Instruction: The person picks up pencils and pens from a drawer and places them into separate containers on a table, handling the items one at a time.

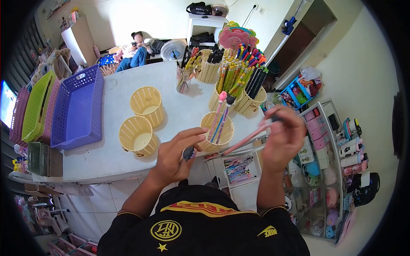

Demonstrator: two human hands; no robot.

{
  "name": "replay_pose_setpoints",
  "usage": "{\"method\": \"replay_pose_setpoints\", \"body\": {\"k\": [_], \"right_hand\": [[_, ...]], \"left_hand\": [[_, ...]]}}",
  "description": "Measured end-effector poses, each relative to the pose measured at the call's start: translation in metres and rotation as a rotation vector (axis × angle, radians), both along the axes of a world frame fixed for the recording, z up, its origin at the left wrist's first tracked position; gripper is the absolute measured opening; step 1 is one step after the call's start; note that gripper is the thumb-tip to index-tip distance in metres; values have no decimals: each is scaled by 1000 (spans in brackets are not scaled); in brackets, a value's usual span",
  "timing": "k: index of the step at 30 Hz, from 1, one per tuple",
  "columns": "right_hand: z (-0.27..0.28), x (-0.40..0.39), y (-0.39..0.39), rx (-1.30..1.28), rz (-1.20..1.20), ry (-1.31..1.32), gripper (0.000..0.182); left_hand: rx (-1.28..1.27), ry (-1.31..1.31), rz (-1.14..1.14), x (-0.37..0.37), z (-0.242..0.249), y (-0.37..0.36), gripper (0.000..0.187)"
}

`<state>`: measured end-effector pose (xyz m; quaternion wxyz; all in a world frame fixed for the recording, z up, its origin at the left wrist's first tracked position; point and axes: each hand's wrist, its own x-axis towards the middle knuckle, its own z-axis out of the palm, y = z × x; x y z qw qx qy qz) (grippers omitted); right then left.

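Observation:
My left hand (176, 155) is closed around a pen with a dark topper (188, 152), seen nearly end-on, at the table's front edge. On the right, my raised right hand (282, 135) pinches a slim pink pen (247, 140); its dark topper is partly covered by my fingers, and its tip points down and left. Between my hands stands a cream woven basket (229, 135) holding a few patterned pens (218, 123) with pink and black toppers. Below the table edge, a white tray (256, 170) contains several similar pens (239, 168).
Two cream baskets (136, 135) stand left of my hands. Behind, more baskets (247, 103) are packed with pencils and markers, beside a clear cup (183, 81) of pens. A purple bin (79, 113) lies at left. A glass cabinet (316, 187) stands right; a person (134, 53) sits beyond the table.

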<state>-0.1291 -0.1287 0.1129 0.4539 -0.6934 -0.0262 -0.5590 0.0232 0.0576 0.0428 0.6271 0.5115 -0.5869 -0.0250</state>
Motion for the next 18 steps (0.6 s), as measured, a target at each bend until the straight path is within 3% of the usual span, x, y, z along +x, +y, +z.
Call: {"method": "replay_pose_setpoints", "body": {"k": [6,8,10,11,13,18], "right_hand": [[22,0,-25,-12,-186,-172,27],[9,10,-22,-177,-184,69,27],[-13,18,-13,-161,-136,249,26],[-15,22,-10,-160,-135,249,26],[-18,29,-5,-464,-196,356,26],[-17,33,0,-592,-353,398,31]], "left_hand": [[138,-160,91,5,-14,-3,24],[37,-147,95,6,-20,-7,23],[17,-140,86,7,-24,-9,24],[-3,-135,78,7,-25,-10,24],[8,-105,65,7,-25,-9,25],[26,-47,42,6,-25,-7,29]]}}
